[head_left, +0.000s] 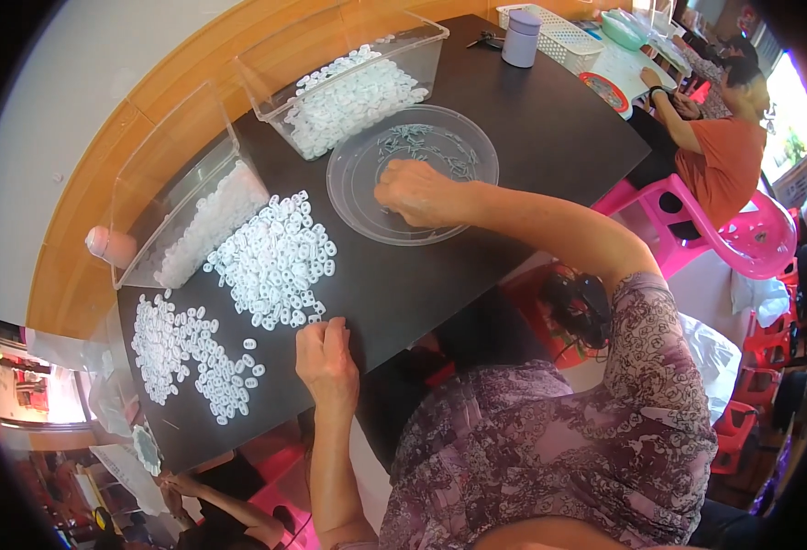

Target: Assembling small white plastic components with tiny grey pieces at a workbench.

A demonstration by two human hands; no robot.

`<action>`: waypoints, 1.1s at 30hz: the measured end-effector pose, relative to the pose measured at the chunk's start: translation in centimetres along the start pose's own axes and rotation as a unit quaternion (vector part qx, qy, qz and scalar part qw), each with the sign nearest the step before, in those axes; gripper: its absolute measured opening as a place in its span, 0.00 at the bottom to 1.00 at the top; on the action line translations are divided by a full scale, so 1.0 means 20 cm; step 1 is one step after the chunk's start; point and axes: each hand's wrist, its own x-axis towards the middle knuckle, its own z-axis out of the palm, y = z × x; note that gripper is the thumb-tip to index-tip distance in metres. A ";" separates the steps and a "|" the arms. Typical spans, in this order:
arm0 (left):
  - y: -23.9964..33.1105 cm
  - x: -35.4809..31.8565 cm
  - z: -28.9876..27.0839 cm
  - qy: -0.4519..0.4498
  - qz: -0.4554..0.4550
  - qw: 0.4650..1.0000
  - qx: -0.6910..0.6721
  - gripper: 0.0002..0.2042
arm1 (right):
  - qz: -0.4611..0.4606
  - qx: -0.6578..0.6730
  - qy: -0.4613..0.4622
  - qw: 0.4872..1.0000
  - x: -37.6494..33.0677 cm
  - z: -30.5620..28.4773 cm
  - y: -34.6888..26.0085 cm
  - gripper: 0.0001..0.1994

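Observation:
My right hand (420,194) reaches into a shallow round clear plastic tray (347,197), its fingers bent down and closed; whatever they pinch is hidden. Small slim grey-green pieces (413,142) lie scattered in the tray beyond that hand. At the table's near edge rests my left hand (327,365), fingers curled together, and I cannot make out anything in them. Just beyond it spreads a heap of small white oval plastic pieces (273,261) with dark markings. Further left lies a second heap of similar white ovals (160,348), with several strewn beside it.
Two clear bins, one with white pieces (353,101) and one with translucent whitish pieces (211,220), line the far side. A lavender tumbler (521,38) and white basket (559,41) stand at the back right. A person in orange (724,165) sits right, near a pink chair (679,225).

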 end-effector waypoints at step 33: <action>-0.02 -0.03 0.00 0.026 -0.008 0.999 -0.026 0.08 | 0.128 0.163 0.096 0.973 -0.03 -0.07 -0.01 0.02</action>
